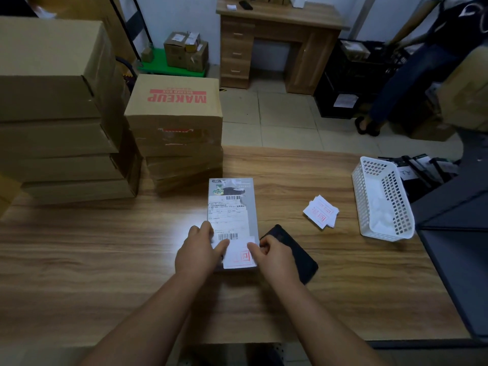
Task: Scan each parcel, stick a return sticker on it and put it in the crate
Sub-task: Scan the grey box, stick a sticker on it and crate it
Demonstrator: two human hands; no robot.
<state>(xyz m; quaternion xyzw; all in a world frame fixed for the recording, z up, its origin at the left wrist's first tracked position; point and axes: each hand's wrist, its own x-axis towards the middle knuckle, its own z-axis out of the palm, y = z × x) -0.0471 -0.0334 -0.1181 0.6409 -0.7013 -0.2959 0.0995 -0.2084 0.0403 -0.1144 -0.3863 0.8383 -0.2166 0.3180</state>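
nearest are the two bare forearms reaching in over the near edge of the wood-grain table, a long flat top with open room to either side of the arms and a bare stretch toward the far edge. stacked brown cardboard boxes wall off the far left, one printed "makeup". a white plastic mesh basket sits close to the right edge. the parcel, a flat grey rectangle with a white shipping label, lies flat at the middle. a dark slab, seemingly a phone, lies just beside its right side. the left hand rests fingers on the parcel's near end; the right hand pinches a white return sticker with red print against it. loose stickers lie between parcel and basket.
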